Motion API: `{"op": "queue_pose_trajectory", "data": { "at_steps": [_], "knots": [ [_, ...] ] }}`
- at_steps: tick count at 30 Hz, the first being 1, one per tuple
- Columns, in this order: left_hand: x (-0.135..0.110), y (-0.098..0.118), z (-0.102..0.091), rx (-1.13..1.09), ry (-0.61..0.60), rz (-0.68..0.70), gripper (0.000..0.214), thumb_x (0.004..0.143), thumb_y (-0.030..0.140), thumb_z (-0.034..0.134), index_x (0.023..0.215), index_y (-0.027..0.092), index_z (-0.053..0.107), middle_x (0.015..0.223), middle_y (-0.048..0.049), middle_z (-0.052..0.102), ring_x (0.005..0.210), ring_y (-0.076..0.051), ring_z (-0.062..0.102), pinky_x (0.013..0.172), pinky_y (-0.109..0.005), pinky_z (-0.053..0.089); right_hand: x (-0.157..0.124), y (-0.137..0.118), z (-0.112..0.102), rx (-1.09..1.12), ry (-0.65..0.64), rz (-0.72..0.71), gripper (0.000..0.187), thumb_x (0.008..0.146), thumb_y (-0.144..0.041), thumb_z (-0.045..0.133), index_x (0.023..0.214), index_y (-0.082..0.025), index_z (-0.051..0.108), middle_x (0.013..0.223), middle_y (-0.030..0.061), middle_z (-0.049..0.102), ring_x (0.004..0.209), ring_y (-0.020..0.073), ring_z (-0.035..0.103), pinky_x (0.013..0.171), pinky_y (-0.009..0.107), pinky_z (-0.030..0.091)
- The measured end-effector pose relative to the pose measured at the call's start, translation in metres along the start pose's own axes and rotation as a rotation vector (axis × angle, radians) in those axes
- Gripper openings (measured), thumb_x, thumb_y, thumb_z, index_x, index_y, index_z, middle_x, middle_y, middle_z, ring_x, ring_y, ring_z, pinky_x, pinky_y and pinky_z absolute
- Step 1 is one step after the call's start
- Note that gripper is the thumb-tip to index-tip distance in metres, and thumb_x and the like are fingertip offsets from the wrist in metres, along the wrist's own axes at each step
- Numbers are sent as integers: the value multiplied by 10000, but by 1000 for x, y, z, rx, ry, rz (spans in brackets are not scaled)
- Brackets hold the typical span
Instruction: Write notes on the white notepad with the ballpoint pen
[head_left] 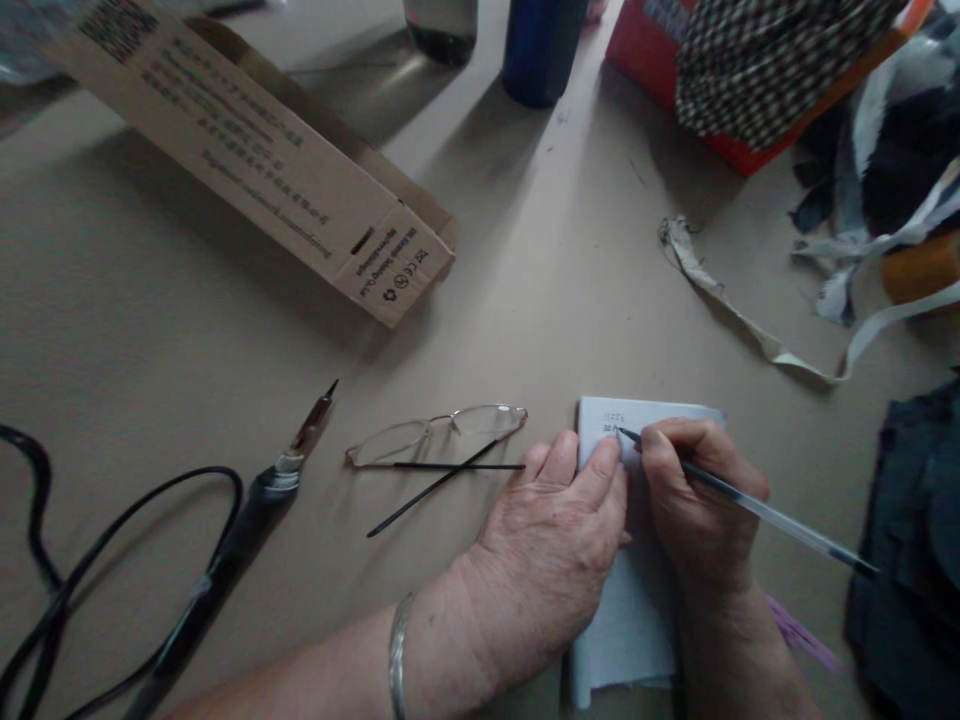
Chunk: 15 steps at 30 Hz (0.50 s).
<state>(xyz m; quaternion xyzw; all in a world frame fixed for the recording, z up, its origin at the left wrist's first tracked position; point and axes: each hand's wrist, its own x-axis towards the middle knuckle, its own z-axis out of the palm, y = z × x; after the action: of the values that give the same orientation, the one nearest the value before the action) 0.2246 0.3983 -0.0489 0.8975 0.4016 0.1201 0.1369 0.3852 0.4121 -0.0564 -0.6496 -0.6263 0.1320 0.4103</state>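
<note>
My right hand (705, 500) is closed around a clear ballpoint pen (780, 517), whose dark tip touches a white notepad (630, 620). Small handwritten marks show near the top of its page. My left hand (559, 520), with a silver bracelet at the wrist, lies flat across the pad's left edge, its fingers stretched out and holding nothing. Just left of those fingers is a pair of folded eyeglasses (439, 437) with crossed dark temples. Further left lies a soldering-iron-like tool (262, 500) with a dark handle and a pointed tip.
A black cable (217, 470) loops at the lower left. An open cardboard box (285, 170) lies behind the tool. A glass (442, 25) and a blue cup (544, 45) stand at the back. Rightward are a red box (652, 60), a cloth strip (742, 320) and dark fabric (907, 540).
</note>
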Motion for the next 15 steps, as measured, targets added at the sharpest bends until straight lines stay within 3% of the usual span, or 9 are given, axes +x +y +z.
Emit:
{"op": "queue_pose_trajectory", "data": {
  "at_steps": [8,15],
  "knots": [
    [1,0,-3,11,-16,4,416,958,341,411,1308,133,499,1384,-37,506,1193,-297,403,979,-412,330,0,0,-1,-6,-15,1,128,823,-139,618,710,-170,568,623,-63,559,532,39,484,543,145,406],
    [1,0,0,17,1,3,413,959,372,408,1293,153,513,1378,-34,515,1179,-297,414,963,-419,322,-2,6,0,119,127,152,131,826,-197,623,707,-168,577,661,-27,594,577,87,539,577,208,443]
  ]
}}
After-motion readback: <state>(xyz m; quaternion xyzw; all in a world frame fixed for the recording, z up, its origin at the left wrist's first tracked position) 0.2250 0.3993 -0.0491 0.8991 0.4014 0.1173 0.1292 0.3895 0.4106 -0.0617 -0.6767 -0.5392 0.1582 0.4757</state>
